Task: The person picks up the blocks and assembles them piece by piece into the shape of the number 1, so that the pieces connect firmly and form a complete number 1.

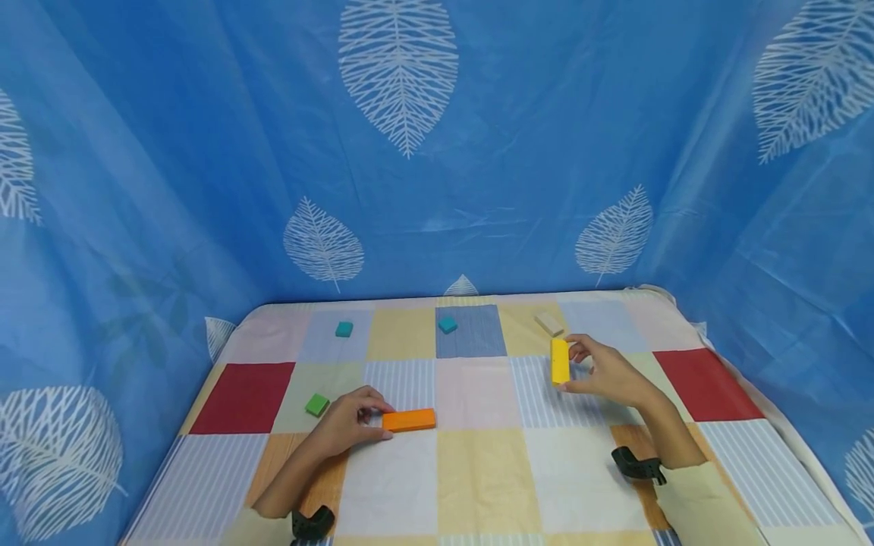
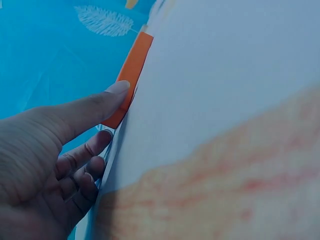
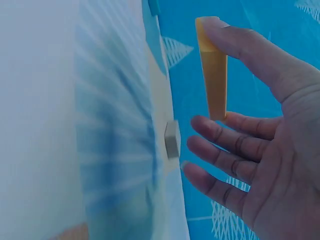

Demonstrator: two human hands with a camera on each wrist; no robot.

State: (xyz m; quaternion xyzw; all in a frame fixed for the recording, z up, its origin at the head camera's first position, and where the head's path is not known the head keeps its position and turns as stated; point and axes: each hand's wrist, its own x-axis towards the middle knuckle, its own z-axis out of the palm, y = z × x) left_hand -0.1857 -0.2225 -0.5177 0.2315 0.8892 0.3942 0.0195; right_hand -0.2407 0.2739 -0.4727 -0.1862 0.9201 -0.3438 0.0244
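Observation:
An orange block (image 1: 410,420) lies long side across the cloth in the head view, and my left hand (image 1: 348,422) pinches its left end. The left wrist view has the thumb of my left hand (image 2: 55,150) pressed on the orange block (image 2: 134,60). On the other side, my right hand (image 1: 610,371) holds a yellow block (image 1: 560,362) between thumb and fingertips. Seen from the right wrist, the yellow block (image 3: 215,75) spans from the thumb at its top to the fingers of my right hand (image 3: 270,140) below, above the cloth.
A green block (image 1: 317,405) sits just left of the left hand. Two teal blocks (image 1: 447,324) lie near the far edge, and a cream block (image 1: 548,324) is beyond the right hand. A patchwork cloth (image 1: 485,478) covers the table; a blue curtain (image 1: 478,212) hangs behind.

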